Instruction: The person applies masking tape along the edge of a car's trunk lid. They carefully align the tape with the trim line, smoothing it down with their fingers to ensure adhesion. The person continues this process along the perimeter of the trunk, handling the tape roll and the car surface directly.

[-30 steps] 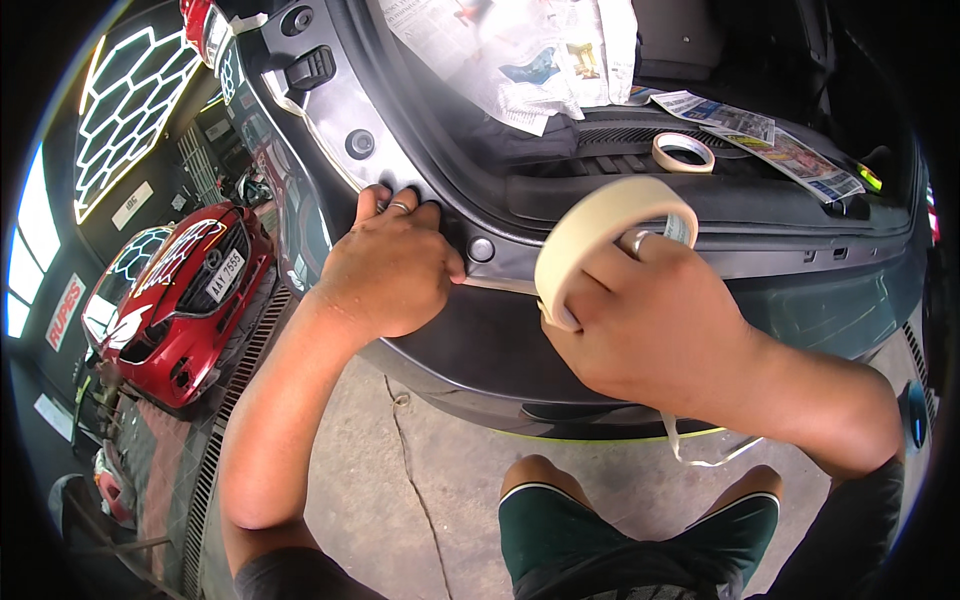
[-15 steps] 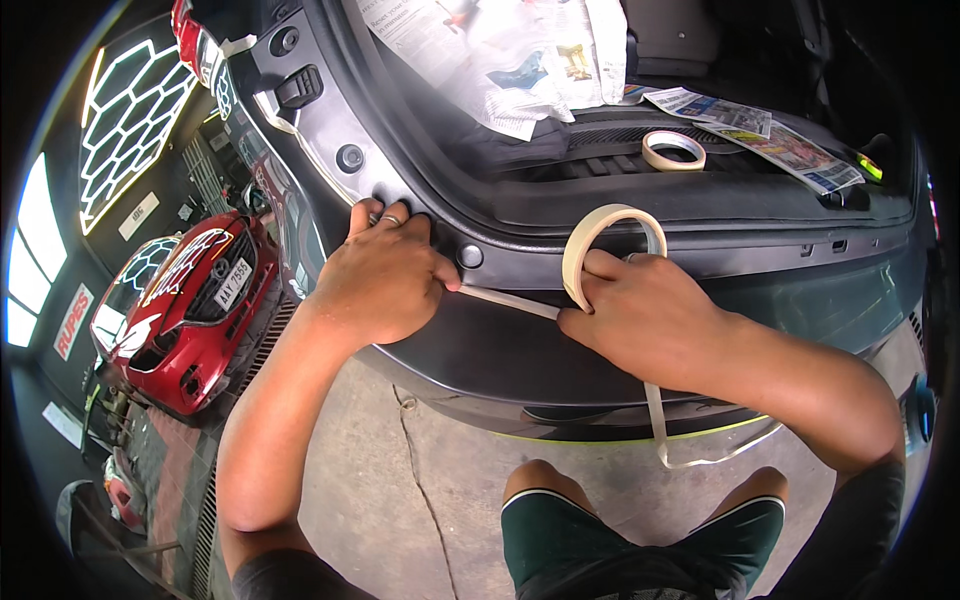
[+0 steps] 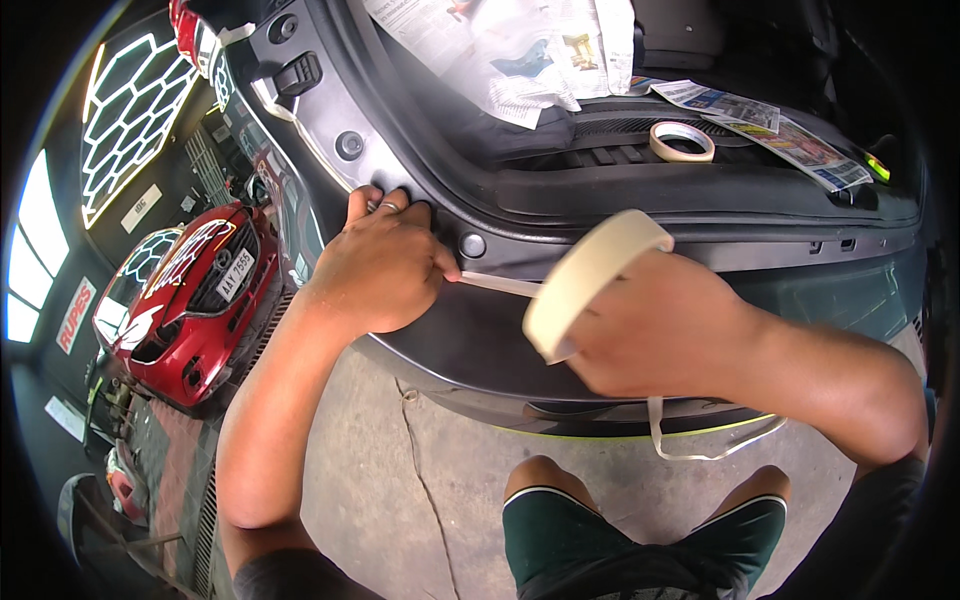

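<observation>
My left hand [image 3: 385, 265] has its bent fingers pressed on a strip of pale masking tape [image 3: 500, 283] along the dark rear sill [image 3: 640, 255] of an open car boot, beside a round plug [image 3: 472, 245]. My right hand [image 3: 660, 330] grips a cream tape roll [image 3: 585, 270], tilted on edge, to the right of my left hand; its fingertips are blurred and mostly behind the roll. The strip runs between the two hands over the dark bumper [image 3: 450, 355]. A loose pale strand [image 3: 690, 455] dangles below my right hand.
Inside the boot lie crumpled newspaper [image 3: 520, 50], flat printed sheets [image 3: 780, 150], a second tape roll [image 3: 682, 142] and a small yellow item [image 3: 878, 168]. A red car [image 3: 185, 300] stands at left beside a floor grate. My legs show on the cracked concrete floor [image 3: 370, 470].
Since half a second ago my right hand and the roll have shifted slightly right and the roll has tipped over leftward. My left hand stays on the sill, slightly higher in view.
</observation>
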Action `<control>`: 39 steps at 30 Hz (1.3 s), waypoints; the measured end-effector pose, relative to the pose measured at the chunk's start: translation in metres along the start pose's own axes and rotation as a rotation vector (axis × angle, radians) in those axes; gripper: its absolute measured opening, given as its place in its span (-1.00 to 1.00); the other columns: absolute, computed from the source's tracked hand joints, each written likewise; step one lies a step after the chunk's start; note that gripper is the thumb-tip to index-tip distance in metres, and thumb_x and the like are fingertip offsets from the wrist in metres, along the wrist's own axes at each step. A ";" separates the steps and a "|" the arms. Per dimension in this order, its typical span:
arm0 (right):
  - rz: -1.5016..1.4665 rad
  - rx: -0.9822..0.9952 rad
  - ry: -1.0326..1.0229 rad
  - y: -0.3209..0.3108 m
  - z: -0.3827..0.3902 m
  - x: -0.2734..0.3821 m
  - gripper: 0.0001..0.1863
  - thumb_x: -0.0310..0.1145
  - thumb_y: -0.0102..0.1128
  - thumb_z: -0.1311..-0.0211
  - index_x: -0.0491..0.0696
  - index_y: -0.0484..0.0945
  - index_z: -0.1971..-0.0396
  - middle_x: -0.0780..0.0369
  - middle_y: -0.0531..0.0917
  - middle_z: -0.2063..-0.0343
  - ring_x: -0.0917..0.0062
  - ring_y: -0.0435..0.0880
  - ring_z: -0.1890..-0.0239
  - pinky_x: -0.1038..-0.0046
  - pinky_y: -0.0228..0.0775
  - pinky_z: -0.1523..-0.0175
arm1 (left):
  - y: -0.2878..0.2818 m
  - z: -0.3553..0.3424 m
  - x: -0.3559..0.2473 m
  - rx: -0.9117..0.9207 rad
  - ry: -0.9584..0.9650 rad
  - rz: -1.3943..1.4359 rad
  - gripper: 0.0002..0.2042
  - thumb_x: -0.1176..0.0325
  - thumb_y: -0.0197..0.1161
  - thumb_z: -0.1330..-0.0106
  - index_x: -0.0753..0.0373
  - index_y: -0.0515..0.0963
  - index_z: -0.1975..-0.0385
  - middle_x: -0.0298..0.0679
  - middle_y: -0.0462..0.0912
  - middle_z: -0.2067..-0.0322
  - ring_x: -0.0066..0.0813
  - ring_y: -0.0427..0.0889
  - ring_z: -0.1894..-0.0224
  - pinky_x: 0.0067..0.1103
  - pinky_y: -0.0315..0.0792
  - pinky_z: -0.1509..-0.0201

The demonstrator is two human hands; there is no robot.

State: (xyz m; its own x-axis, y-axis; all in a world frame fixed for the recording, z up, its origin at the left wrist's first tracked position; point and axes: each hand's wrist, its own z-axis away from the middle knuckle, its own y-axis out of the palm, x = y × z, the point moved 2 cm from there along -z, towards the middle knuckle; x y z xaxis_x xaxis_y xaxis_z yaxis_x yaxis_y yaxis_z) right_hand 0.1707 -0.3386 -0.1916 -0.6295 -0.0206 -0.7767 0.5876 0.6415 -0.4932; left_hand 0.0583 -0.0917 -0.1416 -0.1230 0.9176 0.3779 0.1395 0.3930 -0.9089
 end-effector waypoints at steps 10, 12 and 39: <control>-0.138 0.213 0.097 0.026 0.023 -0.004 -0.83 -0.23 0.45 -0.23 0.10 0.96 0.30 0.39 0.84 0.06 0.47 0.68 -0.19 0.45 0.61 0.08 | -0.001 0.000 -0.003 -0.017 0.001 0.037 -0.61 0.45 0.24 -0.33 -0.14 0.99 0.10 -0.22 0.70 0.12 -0.20 0.57 -0.29 -0.19 0.00 -0.73; -0.156 0.226 0.100 0.027 0.021 -0.005 -0.84 -0.24 0.44 -0.28 0.10 0.95 0.29 0.39 0.84 0.05 0.49 0.68 -0.19 0.45 0.62 0.07 | 0.000 0.000 -0.003 -0.009 -0.009 0.041 -0.61 0.45 0.24 -0.33 -0.13 0.99 0.10 -0.21 0.70 0.11 -0.18 0.56 -0.30 -0.19 -0.01 -0.73; -0.104 0.021 0.147 0.042 0.038 -0.009 -0.80 -0.23 0.41 -0.31 0.10 0.91 0.17 0.41 0.83 0.12 0.51 0.67 -0.20 0.44 0.62 0.12 | -0.010 0.002 -0.008 -0.130 -0.082 -0.134 -0.75 0.40 0.35 -0.32 -0.01 0.96 0.18 -0.12 0.65 0.07 -0.07 0.51 -0.27 -0.06 0.10 -0.66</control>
State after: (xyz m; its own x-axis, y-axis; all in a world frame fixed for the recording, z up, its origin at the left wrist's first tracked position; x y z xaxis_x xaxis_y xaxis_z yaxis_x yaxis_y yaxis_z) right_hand 0.2202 -0.3408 -0.2198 -0.7542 0.0267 -0.6561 0.5245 0.6257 -0.5774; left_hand 0.0556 -0.1028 -0.1360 -0.2278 0.8510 0.4732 0.2416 0.5202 -0.8192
